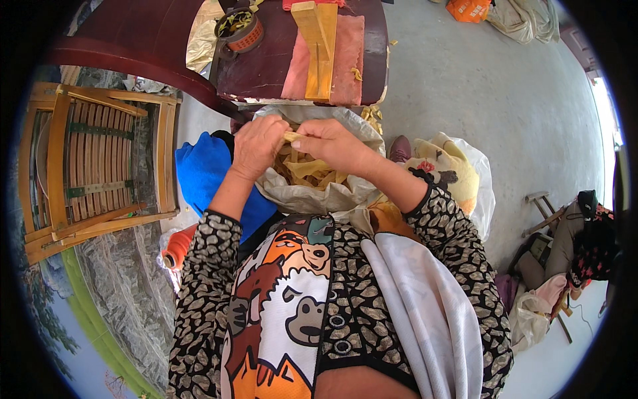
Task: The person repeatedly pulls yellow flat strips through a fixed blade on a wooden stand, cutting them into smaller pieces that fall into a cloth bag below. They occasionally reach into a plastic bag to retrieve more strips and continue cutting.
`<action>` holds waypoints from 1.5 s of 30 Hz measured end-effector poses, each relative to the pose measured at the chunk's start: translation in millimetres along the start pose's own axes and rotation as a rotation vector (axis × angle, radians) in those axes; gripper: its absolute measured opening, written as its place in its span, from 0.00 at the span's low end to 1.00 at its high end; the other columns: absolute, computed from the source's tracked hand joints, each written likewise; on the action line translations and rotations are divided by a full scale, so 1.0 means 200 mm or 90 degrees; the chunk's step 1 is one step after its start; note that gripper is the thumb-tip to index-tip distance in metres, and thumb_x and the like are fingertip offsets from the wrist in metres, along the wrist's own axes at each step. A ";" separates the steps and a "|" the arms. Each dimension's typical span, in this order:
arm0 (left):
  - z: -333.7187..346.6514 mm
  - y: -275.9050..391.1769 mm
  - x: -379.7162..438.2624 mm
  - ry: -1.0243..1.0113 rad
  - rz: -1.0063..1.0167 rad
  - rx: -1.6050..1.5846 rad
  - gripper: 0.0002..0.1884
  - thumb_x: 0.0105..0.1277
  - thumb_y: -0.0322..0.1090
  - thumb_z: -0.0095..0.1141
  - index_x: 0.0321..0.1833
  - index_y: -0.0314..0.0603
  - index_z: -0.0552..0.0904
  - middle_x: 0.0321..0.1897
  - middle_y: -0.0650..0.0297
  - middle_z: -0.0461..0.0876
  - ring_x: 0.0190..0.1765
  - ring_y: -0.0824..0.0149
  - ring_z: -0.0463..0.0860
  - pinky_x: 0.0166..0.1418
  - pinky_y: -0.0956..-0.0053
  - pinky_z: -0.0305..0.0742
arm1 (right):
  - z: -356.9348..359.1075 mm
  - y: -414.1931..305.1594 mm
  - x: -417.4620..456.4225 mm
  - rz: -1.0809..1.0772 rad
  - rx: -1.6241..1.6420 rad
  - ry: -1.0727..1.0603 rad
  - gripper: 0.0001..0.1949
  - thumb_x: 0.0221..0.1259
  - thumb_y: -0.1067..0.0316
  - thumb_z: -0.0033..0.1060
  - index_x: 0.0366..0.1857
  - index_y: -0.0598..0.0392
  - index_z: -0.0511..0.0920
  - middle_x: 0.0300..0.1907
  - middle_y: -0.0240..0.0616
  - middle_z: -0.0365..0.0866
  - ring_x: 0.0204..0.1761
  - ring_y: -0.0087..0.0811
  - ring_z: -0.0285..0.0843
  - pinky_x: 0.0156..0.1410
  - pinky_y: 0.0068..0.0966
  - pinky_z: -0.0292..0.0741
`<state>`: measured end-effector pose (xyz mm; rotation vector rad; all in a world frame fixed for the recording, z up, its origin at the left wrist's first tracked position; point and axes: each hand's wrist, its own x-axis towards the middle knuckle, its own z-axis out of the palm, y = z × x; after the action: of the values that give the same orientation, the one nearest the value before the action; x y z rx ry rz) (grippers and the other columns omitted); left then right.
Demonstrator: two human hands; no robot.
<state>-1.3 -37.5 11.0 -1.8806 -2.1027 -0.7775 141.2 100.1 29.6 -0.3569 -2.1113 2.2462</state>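
My left hand (259,144) and my right hand (334,144) meet over the mouth of a white woven sack (369,134). Between them is a short, pale yellow strip (292,136), pinched by the fingers of both hands. Inside the sack lie many thin yellow-brown strips (311,172), whose material I cannot tell. Just beyond the sack, a wooden stand with an upright piece (321,60) rests on a pink cloth (349,55) on a dark red wooden seat (259,77).
A small pot (244,37) holding yellow-green scraps is on the seat's left side. Left of me are a folded slatted wooden chair (99,159) and a red bottle (179,247). Yellow scraps (372,118) lie by the sack. Another person (558,244) sits at the far right.
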 end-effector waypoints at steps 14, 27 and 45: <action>0.02 -0.06 0.32 -0.062 -0.529 -0.929 0.10 0.75 0.37 0.49 0.54 0.44 0.76 0.29 0.72 0.72 0.23 0.81 0.62 0.31 0.81 0.66 | -0.31 -0.07 0.14 -0.062 -0.011 0.277 0.10 0.62 0.66 0.63 0.29 0.63 0.80 0.20 0.26 0.74 0.24 0.15 0.68 0.30 0.17 0.67; 0.20 -0.17 0.49 0.000 -0.540 -0.651 0.07 0.69 0.34 0.55 0.41 0.40 0.83 0.25 0.75 0.75 0.27 0.83 0.68 0.30 0.84 0.63 | -0.37 -0.07 0.26 -0.096 -0.057 0.382 0.11 0.61 0.65 0.64 0.30 0.64 0.81 0.22 0.23 0.73 0.27 0.12 0.61 0.30 0.16 0.61; 0.18 0.19 -0.01 -0.157 -0.586 -0.818 0.21 0.69 0.52 0.55 0.53 0.41 0.79 0.50 0.61 0.81 0.49 0.63 0.81 0.51 0.72 0.75 | -0.08 -0.04 0.02 -0.463 -0.572 0.343 0.03 0.58 0.66 0.58 0.32 0.51 0.78 0.25 0.37 0.77 0.32 0.40 0.76 0.38 0.38 0.70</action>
<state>41.4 -18.7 -10.3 -1.1432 -2.9371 -2.6937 139.6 117.7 36.2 -0.1315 -2.2534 0.6650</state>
